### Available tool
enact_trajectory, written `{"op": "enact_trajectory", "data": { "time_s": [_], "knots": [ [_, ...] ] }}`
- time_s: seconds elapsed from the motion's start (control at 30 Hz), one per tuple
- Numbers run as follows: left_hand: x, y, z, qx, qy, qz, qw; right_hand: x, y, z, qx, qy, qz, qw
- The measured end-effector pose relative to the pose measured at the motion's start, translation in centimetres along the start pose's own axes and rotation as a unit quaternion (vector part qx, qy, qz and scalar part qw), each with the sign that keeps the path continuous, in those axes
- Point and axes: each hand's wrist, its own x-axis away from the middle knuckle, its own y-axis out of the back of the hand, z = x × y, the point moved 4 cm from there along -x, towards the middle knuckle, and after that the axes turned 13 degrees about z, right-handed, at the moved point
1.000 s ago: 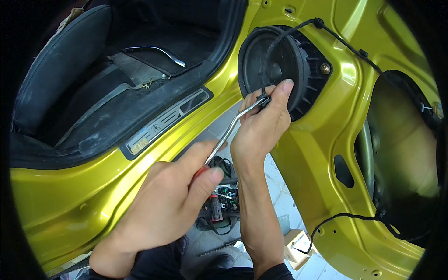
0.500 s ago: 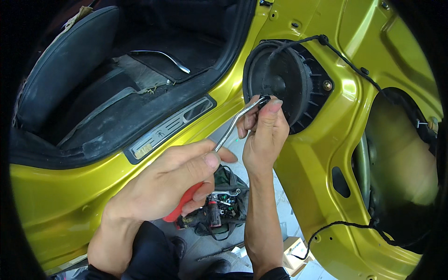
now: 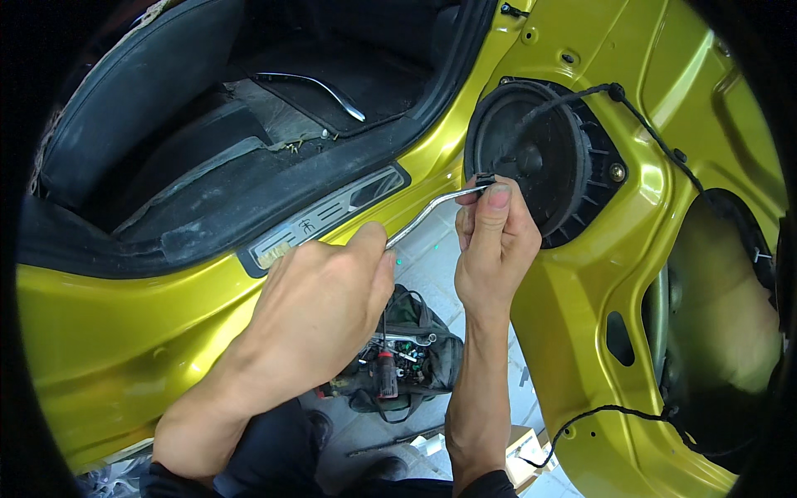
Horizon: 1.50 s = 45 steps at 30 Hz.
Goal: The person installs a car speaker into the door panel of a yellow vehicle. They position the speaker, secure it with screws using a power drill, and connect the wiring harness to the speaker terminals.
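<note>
My left hand [image 3: 320, 303] is closed around a pry tool with a bent metal shaft [image 3: 422, 216]; its handle is hidden under the palm. The tool's tip reaches a small black plastic piece [image 3: 485, 178], which my right hand [image 3: 498, 236] pinches between thumb and fingers. I cannot tell exactly what kind of piece it is. Just behind the right hand is a round black speaker [image 3: 564, 158], mounted in the yellow-green door panel [image 3: 573, 307].
Black wiring [image 3: 656, 141] runs from the speaker across the door to a large opening [image 3: 714, 315]. On the floor below sits a tool bag [image 3: 444, 357] with a screwdriver [image 3: 387, 373] and wrench. To the left are the door sill [image 3: 324, 220] and car seat [image 3: 141, 100].
The left hand has rolled over, so the tool's red handle no longer shows, and the shaft lies flatter. The right hand still pinches the black piece. The whole view has shifted slightly.
</note>
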Motion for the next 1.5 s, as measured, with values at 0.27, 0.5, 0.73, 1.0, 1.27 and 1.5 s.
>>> {"op": "enact_trajectory", "data": {
  "time_s": [0.27, 0.5, 0.73, 1.0, 1.27, 1.5],
  "knots": [
    [-0.6, -1.3, -0.3, -0.116, -0.008, -0.089, 0.989, 0.0, -0.2, 0.8, -0.077, -0.044, -0.029, 0.996],
    [0.1, 0.4, -1.7, 0.168, -0.077, 0.093, 0.978, -0.2, -0.1, 0.7, -0.201, -0.063, -0.040, 0.977],
    [0.9, 1.5, -2.5, 0.351, 0.030, 0.229, 0.907, 0.1, 0.0, 0.7, -0.241, -0.063, -0.041, 0.968],
    [0.7, 2.3, -2.7, 0.290, -0.002, 0.191, 0.938, 0.2, 0.0, 0.5, -0.212, -0.056, -0.032, 0.975],
    [1.1, 3.3, -2.2, 0.317, 0.054, 0.237, 0.917, -0.1, 0.0, 0.5, -0.103, 0.000, 0.001, 0.995],
    [1.1, 3.6, -2.4, 0.304, 0.069, 0.237, 0.920, 0.0, 0.2, 0.4, -0.175, -0.031, 0.001, 0.984]
  ]
}}
